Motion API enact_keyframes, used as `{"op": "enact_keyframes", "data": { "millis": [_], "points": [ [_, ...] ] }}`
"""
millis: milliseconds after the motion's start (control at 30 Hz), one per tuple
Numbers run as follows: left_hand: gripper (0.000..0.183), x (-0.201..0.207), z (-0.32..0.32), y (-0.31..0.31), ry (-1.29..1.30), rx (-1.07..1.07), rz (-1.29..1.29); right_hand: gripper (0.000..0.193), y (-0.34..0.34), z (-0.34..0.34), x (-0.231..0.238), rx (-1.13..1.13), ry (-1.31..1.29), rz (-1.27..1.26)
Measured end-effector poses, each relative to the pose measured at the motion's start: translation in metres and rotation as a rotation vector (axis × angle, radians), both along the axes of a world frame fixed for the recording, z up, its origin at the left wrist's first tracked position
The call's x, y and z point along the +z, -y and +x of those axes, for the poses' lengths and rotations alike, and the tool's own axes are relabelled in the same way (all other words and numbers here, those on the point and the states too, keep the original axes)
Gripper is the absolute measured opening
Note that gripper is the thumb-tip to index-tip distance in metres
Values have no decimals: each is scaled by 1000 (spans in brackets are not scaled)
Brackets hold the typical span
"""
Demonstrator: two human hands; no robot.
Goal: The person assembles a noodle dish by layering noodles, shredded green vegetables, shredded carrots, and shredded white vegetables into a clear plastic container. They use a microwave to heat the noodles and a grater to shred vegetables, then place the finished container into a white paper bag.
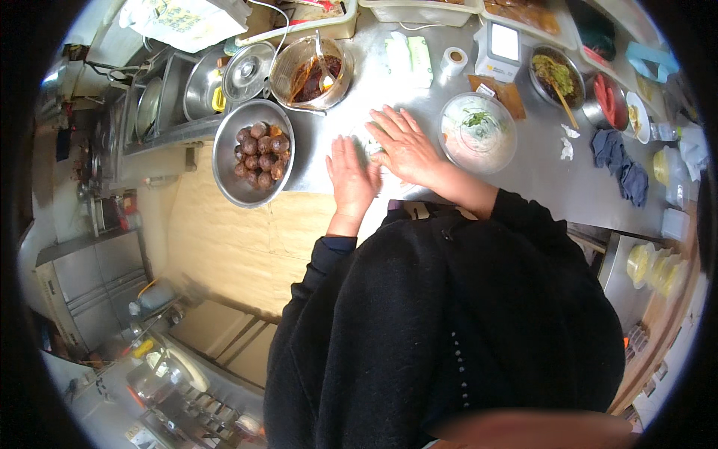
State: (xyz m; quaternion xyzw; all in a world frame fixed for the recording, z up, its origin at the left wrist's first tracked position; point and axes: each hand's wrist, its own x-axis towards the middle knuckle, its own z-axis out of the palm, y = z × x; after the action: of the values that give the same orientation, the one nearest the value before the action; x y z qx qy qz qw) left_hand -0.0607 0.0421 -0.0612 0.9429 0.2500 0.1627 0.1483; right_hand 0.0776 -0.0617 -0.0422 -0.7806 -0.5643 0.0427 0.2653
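Observation:
My left hand [350, 176] lies on the steel table [553, 179] with its fingers stretched out and close together. Beside it, my right hand [410, 150] is stretched flat, fingers apart, its thumb side close to the left hand. A small pale patch shows between them; what it is, and whether anything lies under the palms, I cannot make out. Left of my hands, a steel bowl [223, 179] holds several dark brown glossy balls [259, 153]. Just right of my right hand sits a round clear-topped container [505, 153], with pale contents and chopped greens showing in it.
Behind my hands stand a clear tub [283, 78] of dark red sauce with a spoon [324, 67], and a steel lid [249, 71]. Along the back are a tissue pack [410, 60], a white roll [452, 61] and a white box [498, 52]. A dark cloth [622, 166] lies right.

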Motion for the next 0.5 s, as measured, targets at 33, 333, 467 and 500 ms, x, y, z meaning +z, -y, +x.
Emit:
{"op": "enact_keyframes", "data": {
  "millis": [33,333,467,500],
  "points": [
    [97,4,2,6,-80,-22,-6,63,-5,4,-3,2,16,-120],
    [135,24,13,15,-187,-121,-105,62,-13,16,-14,0,67,-222],
    [134,16,22,13,-178,-137,-100,61,-14,20,-17,-28,35,-226],
    [133,15,23,12,-146,-151,-71,60,-14,21,-18,-36,44,-225]
  ]
}}
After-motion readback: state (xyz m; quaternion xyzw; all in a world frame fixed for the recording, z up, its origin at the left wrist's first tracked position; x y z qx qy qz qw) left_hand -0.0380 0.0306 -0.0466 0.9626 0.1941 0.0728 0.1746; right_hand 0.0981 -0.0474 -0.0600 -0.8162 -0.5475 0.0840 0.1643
